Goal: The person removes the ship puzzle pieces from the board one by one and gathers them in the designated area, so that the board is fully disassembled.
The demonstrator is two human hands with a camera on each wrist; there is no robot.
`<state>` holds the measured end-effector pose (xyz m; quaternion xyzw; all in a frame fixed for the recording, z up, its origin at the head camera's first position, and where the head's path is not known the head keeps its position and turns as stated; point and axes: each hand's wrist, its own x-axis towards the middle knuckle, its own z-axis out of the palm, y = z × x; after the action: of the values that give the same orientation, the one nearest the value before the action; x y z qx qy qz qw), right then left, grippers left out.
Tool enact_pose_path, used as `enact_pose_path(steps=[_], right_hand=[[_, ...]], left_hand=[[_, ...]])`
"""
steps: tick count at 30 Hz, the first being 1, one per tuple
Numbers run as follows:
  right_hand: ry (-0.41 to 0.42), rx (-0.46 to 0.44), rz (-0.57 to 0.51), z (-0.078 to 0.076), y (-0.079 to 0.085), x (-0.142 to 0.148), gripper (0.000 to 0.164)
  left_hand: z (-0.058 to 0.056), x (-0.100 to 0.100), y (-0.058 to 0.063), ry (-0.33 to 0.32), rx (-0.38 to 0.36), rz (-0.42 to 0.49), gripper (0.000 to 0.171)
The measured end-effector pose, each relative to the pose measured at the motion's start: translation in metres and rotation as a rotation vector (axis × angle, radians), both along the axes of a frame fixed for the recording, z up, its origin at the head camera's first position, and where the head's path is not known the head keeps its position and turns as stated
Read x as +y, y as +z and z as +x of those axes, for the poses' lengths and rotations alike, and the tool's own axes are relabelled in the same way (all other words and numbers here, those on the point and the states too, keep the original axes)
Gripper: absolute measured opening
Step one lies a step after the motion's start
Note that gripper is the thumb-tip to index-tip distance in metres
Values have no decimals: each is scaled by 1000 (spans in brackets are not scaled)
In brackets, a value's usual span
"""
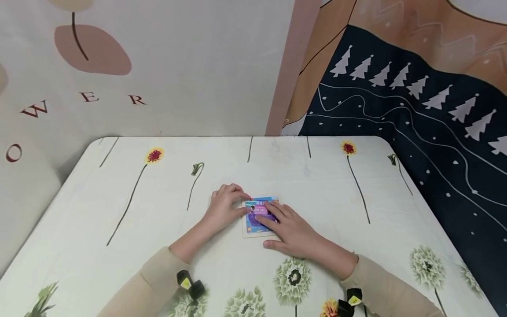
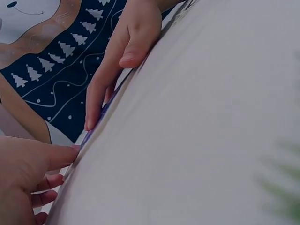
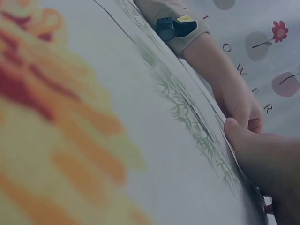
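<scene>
A small, flat, square board (image 1: 253,230) with a pale border lies on the table. Its bright picture is blue, purple and pink. My left hand (image 1: 226,206) is at the board's upper left, thumb touching the picture's left side and index fingertip near the top corner. Across the right part of the picture lie the extended fingers of my right hand (image 1: 294,231), its thumb apart below them near the lower edge. The left wrist view shows the board nearly edge-on, with the left hand (image 2: 28,176) nearer than the right hand (image 2: 124,56). In the right wrist view the board is mostly hidden.
A white cloth (image 1: 317,176) printed with flowers and stems covers the table. Behind it hangs a pale backdrop (image 1: 198,66) with letters; a dark panel with white trees (image 1: 396,105) stands at the right. Each wrist bears a small black device, such as the left one (image 1: 190,284).
</scene>
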<state>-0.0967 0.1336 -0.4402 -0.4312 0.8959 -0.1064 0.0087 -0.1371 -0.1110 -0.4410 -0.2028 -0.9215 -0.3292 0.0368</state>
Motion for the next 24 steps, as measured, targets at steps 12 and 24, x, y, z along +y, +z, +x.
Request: enact_pose_path(steps=[12,24], right_hand=[[-25,-25,18,-1,3,-4,65],[-37,-49,14,-1,7,-4,62]], left_hand=[[-2,5,7,-4,-100,24,26],[-3,5,3,-17,-89,112,28]])
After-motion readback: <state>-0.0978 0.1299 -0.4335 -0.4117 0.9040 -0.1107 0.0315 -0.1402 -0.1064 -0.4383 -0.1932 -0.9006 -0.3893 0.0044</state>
